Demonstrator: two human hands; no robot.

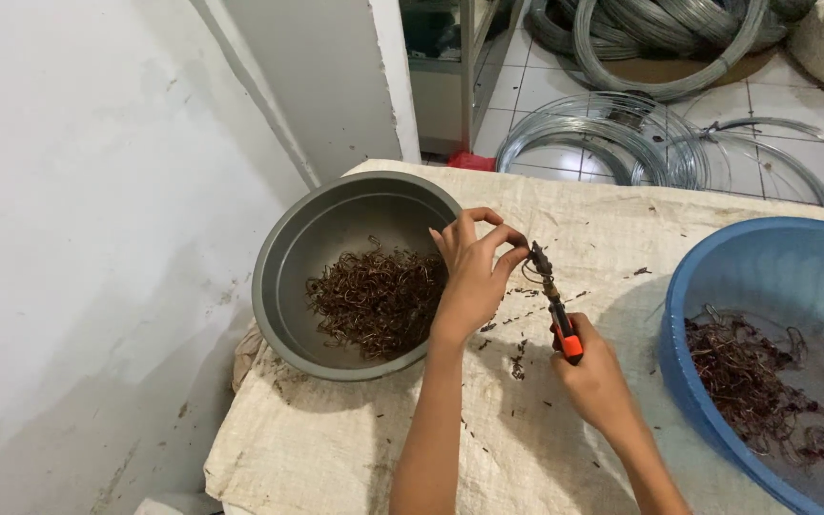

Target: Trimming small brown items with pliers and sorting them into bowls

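Our right hand grips pliers upright; our left hand pinches a wire piece at their tip beside the grey basin, steadying it.

Soft, even daylight is filling the scene; faint shadows are lying under the arms, and wide-angle distortion is bending the edges.

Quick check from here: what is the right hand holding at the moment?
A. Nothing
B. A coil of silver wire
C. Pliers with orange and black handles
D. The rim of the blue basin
C. The right hand grips pliers with orange and black handles, their tip raised to the left hand's fingertips, between the grey bowl and the blue basin; the wire coils lie on the floor beyond.
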